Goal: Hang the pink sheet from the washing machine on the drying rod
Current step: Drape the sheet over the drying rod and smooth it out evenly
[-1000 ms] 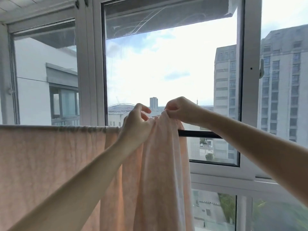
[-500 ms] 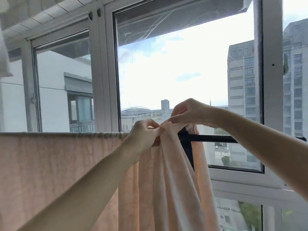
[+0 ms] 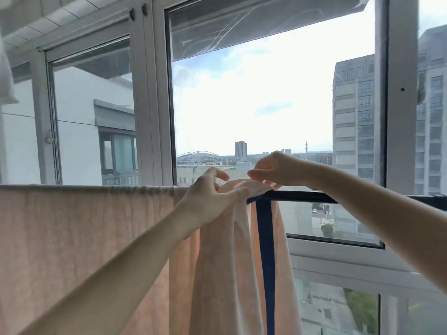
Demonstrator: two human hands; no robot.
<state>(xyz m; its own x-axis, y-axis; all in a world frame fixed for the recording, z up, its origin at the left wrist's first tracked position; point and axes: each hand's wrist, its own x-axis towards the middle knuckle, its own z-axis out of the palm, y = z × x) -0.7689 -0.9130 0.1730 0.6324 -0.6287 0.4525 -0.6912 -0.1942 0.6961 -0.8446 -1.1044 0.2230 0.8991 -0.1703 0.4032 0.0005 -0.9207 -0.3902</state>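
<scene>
the pink sheet (image 3: 72, 238) hangs over the drying rod (image 3: 302, 196), spread flat along the rod's left portion and gathered into a bunched fold near the centre of the head view; the fold drapes down on both sides of a dark vertical post (image 3: 266, 262) that meets the rod from below; the left hand (image 3: 210, 197) rests on the top of the bunched fold where it crosses the rod, thumb laid along the cloth and fingers loosely extended above it, not clamped round it; the right hand (image 3: 275, 169) sits just above and to the right of the same fold, fingertips pointing left and down, touching or very nearly touching the cloth edge, fingers relaxed and enclosing nothing; the rod's right portion is bare and runs toward the white window frame (image 3: 401, 93); the fold lies between and beneath both hands.
</scene>
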